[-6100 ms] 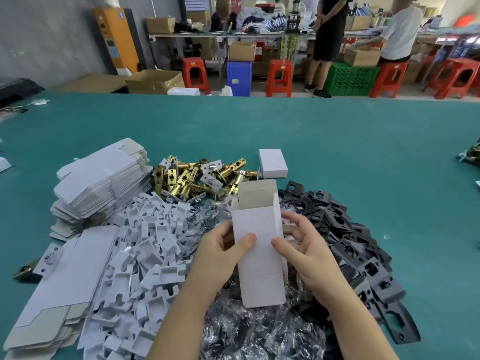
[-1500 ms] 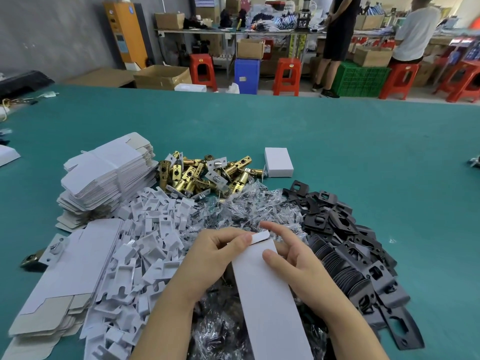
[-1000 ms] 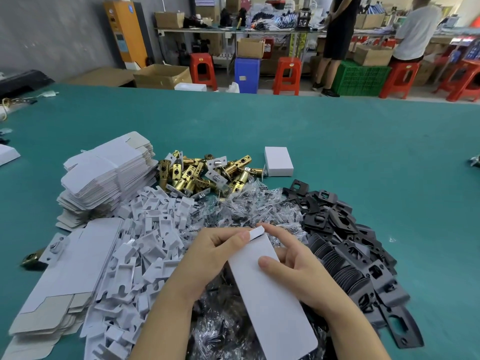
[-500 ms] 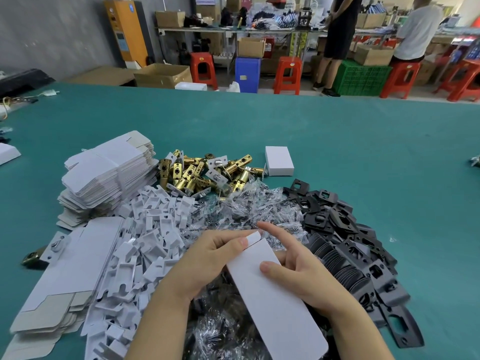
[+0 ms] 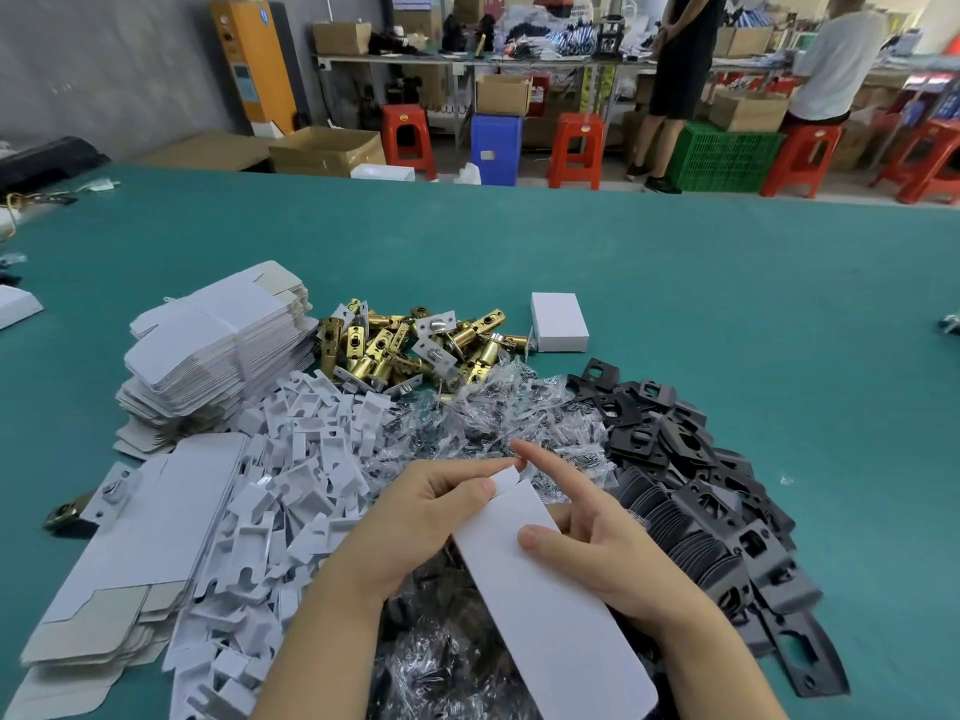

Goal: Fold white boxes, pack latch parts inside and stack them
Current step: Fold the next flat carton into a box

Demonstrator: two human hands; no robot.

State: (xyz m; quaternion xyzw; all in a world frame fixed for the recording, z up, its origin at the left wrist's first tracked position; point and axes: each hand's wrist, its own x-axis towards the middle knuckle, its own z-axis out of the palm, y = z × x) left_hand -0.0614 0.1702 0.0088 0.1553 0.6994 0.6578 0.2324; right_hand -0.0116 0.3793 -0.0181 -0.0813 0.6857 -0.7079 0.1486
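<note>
- Box (image 5: pixel 550 605) first: a white carton held in the lower centre of the frame, above the clear bags, its long axis running from the lower right corner up toward the centre, the flap end pointing away from me.
- My left hand (image 5: pixel 415 517) pinches the far end, thumb on the top face beside the small tuck flap (image 5: pixel 505 479); I judge this steadies the end so the flap can be pushed in.
- My right hand (image 5: pixel 597 543) grips the carton's right edge with the thumb pressed on the top face and the index finger stretched out straight past the flap, probably ready to tuck it.
- Whether anything is packed inside, I cannot tell; the carton looks closed along its length.
- Clear plastic bags (image 5: pixel 493 423) lie under and beyond the hands, white plastic inserts (image 5: pixel 291 485) to the left, black strike plates (image 5: pixel 701 485) to the right: all within reach, which suits packing.
- Brass latch bodies (image 5: pixel 410 345) are heaped at the centre, and one finished white box (image 5: pixel 558 322) sits just beside them on the green table (image 5: pixel 675 304).
- Flat box blanks (image 5: pixel 218 345) are stacked at the left, with more at the lower left.
</note>
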